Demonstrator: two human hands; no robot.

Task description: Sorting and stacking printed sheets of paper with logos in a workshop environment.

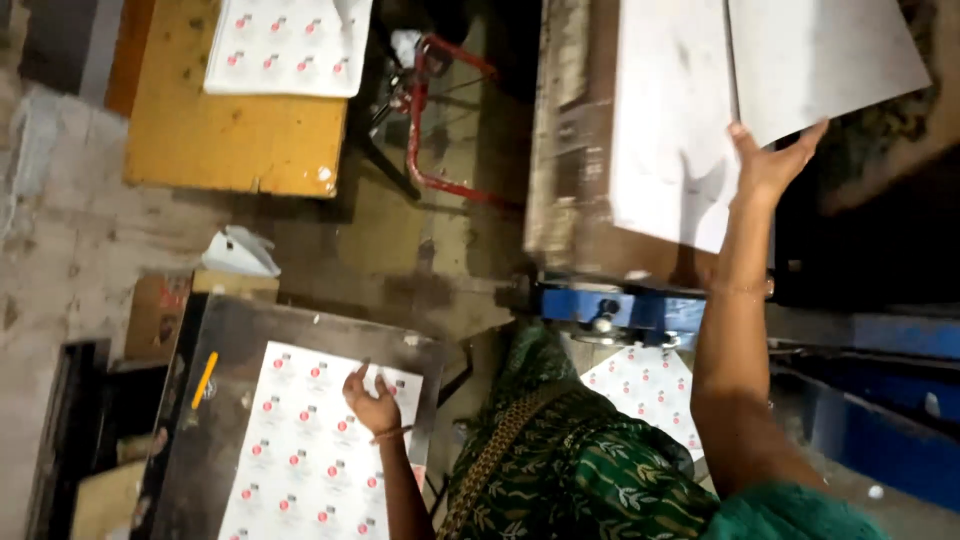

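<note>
Risk lies with the blank white sheet [820, 60], pinched only at its near corner by the right hand [770, 165] above the press bed [570, 180], likely to sag or skew, while the left hand [372, 405] rests loosely open-fingered on the printed stack [300, 460].

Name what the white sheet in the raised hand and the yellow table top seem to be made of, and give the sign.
White sheet: probably thin card or paper, matte; it is held flat by one edge. Yellow table top: likely painted wood; the paint is worn and chipped along the edge.
</note>
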